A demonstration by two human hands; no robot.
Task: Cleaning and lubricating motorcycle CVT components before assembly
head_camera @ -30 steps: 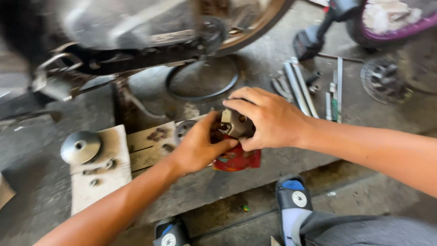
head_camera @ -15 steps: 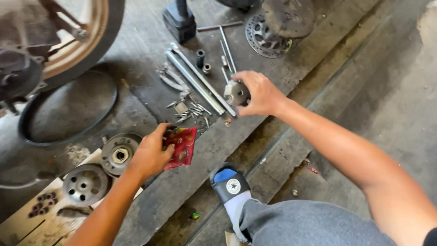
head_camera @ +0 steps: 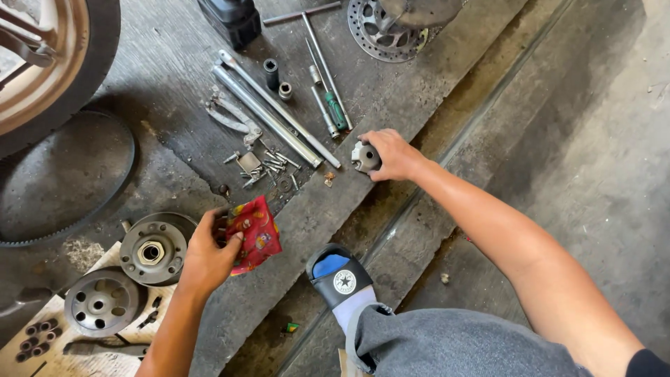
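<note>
Your right hand [head_camera: 394,155] holds a dull grey metal part [head_camera: 364,156]; your left hand [head_camera: 206,258] holds a red printed cloth rag [head_camera: 252,234]. The concrete floor [head_camera: 572,139] is rough and matt; the steel rods [head_camera: 269,115] are smooth and shiny.

Bright daylight, sharp picture. Strong sun on floor [head_camera: 593,139] right of fingers, washed pale. Soft shadows under arms. Darker floor left of fingers. Edges bend a little.
</note>
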